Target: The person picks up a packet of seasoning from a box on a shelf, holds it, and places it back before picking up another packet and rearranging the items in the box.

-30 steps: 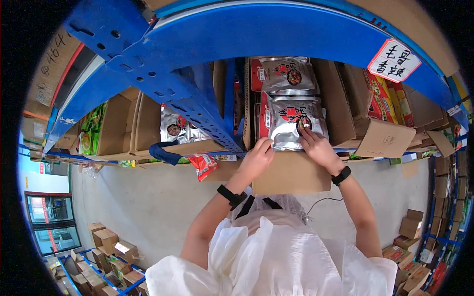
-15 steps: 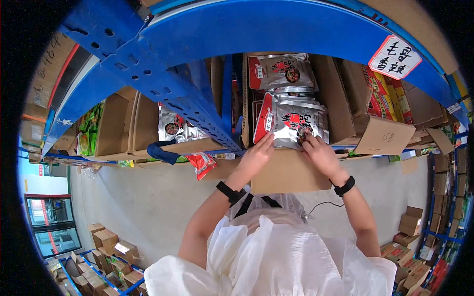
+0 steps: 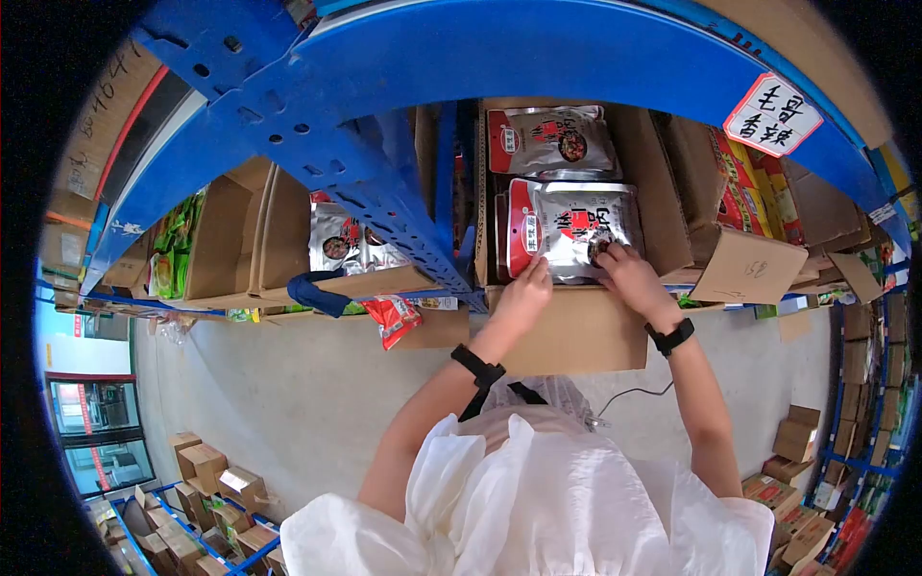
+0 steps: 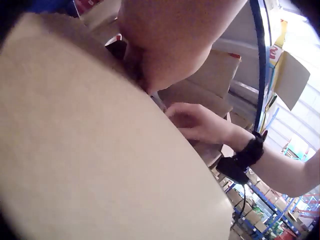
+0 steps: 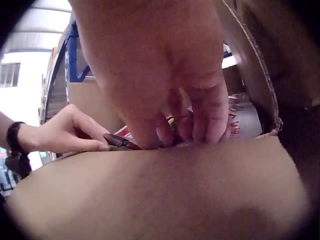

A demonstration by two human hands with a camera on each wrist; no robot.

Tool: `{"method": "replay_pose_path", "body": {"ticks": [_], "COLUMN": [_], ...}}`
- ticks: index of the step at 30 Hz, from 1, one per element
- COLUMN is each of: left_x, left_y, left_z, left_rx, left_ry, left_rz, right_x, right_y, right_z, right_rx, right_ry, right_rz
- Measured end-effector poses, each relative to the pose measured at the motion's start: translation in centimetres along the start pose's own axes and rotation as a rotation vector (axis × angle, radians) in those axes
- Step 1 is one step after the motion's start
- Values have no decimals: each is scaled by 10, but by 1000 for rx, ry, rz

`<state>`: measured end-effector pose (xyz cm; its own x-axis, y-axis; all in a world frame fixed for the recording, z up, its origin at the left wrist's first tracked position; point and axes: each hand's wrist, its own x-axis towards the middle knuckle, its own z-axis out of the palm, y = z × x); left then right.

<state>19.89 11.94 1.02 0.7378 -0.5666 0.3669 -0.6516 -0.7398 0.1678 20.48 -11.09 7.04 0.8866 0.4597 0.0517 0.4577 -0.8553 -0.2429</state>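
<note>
Two hands, left hand (image 3: 523,288) and right hand (image 3: 629,276), pinch the near edge of the silver pack (image 3: 571,226) with curled fingers; it lies in its cardboard box (image 3: 567,336), not lifted out yet.

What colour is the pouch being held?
The pouch is silver with a red side band; head view.

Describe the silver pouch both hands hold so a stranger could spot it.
Under the blue shelf beam stands an open cardboard box. Inside, it is the front pouch, silver with a red band at its left edge, held by the left hand and right hand; its twin behind lies untouched.
</note>
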Motion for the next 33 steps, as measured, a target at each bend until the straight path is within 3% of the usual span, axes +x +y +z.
{"method": "replay_pose_path", "body": {"ticks": [3,6,12,15,17,20,23,26,29,33], "left_x": [0,-3,-8,-9,-9,-14,11,48,42,24], "left_y": [0,-8,-11,-10,-11,-10,14,18,2,-7], "left_z": [-3,-12,-24,-26,-26,-15,-52,-78,-48,-11], "left_rx": [-84,-124,-130,-136,-103,-100,-91,-115,13,-151], "left_ry": [-34,-21,-75,-106,-117,-210,-529,-697,-114,-192], "left_rz": [-28,8,64,106,131,-2,-312,-409,-136,-278], "right_x": [0,-3,11,24,33,36,38,39,42,42], "right_y": [11,4,-12,-18,-5,-3,-3,-4,1,0], "right_z": [2,-6,-21,-30,-6,14,23,21,24,24], "right_rx": [88,92,50,-41,28,9,8,59,91,74], "right_ry": [3,-80,290,113,151,64,2,-39,-75,-108], "right_rz": [-54,9,38,146,159,229,268,303,328,331]}}
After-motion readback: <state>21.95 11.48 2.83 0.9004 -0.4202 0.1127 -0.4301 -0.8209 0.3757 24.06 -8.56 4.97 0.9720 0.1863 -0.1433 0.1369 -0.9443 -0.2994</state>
